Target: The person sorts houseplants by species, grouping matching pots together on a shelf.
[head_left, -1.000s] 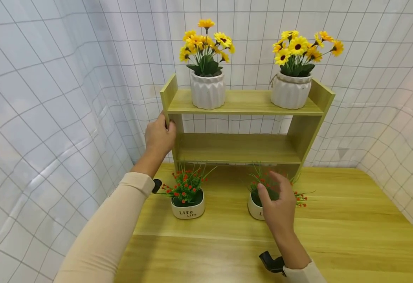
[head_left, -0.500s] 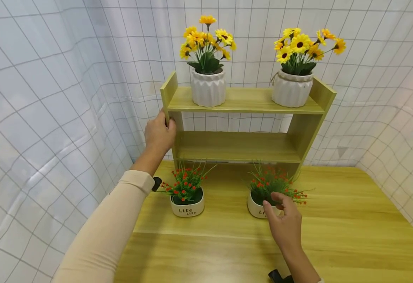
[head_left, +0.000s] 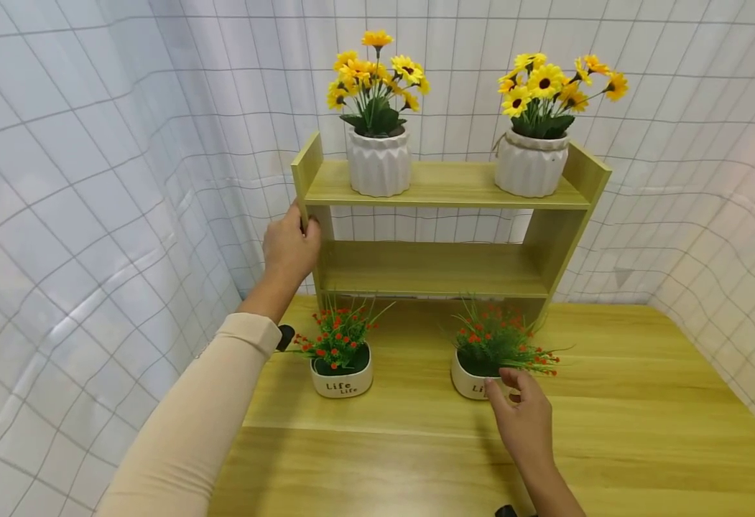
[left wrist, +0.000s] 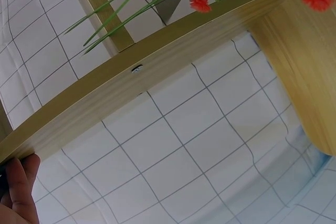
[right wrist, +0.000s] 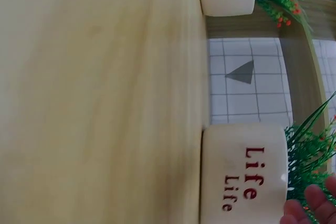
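Left hand [head_left: 289, 244] on the shelf [head_left: 435, 267], right hand [head_left: 524, 415] at a flowerpot [head_left: 466, 380].
The left grips the shelf's left side; the right is half open, thumb and fingers apart, at the pot's front rim, contact hard to tell. Pot and shelf stand on the worktop [head_left: 642, 431].

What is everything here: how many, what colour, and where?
Table: one, yellowish, foreground.
Shelf unit: one, yellowish, back of table.
Ribbed pots: two, white, top shelf.
Large flowers: two bunches, yellow, ribbed pots.
Cord: one, brown, round right ribbed pot.
Life pots: two, white, before shelf unit.
Small-flowered plants: two, green and red, Life pots.
Cloth: count unclear, gridded white, behind, both sides.
Triangle: one, grey, against cloth, right.
Sleeve: one, beige, lower left.
Wrist pieces: two, black, by sleeve and bottom edge.
Left grip: one hand, holding shelf unit's left side.
Right grip: one hand, by right Life pot, contact unclear.
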`<state>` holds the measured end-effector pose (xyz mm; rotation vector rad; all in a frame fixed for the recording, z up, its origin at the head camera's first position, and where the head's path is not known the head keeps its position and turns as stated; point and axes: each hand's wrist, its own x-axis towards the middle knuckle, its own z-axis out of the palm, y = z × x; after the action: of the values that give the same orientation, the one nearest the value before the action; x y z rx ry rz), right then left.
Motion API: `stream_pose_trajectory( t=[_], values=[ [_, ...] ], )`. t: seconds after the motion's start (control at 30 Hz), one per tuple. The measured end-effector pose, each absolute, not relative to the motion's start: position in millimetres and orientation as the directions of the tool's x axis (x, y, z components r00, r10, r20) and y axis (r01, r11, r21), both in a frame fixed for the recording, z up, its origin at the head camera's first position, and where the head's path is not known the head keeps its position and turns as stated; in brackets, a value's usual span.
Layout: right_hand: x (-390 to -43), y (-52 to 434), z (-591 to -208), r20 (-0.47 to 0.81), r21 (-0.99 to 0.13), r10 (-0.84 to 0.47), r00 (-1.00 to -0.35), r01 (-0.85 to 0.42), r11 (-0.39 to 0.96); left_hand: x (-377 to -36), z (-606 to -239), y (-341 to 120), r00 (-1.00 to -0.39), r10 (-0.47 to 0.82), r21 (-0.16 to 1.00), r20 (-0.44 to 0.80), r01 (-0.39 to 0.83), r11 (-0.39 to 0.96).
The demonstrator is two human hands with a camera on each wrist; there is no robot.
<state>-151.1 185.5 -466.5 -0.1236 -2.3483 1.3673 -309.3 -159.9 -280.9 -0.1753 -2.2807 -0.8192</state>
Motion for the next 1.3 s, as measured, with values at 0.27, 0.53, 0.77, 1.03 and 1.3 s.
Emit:
stream_pose_trajectory(
  t=[0.27,0.53,0.77,1.03,1.3],
  values=[
    [-151,192,-468,0.12,-0.876,0.3,-0.946,0.041,0.48,-309,-280,-160,-0.755,-0.104,0.514,0.648,0.332,0.791],
    [-153,194,-473,0.072,-0.873,0.28,-0.957,0.075,0.482,-309,-281,-160,-0.755,-0.107,0.511,0.647,0.325,0.795],
    [-159,196,-476,0.026,-0.903,0.223,-0.974,0.072,0.423,-308,-280,-159,-0.753,-0.11,0.515,0.649,0.328,0.792],
    [-171,196,-484,-0.004,-0.927,0.201,-0.98,0.078,0.366,-309,-280,-159,-0.758,-0.112,0.519,0.643,0.324,0.791],
    [-184,195,-490,0.002,-0.947,0.228,-0.974,0.071,0.312,-308,-281,-159,-0.755,-0.107,0.514,0.647,0.328,0.793]
  ],
)
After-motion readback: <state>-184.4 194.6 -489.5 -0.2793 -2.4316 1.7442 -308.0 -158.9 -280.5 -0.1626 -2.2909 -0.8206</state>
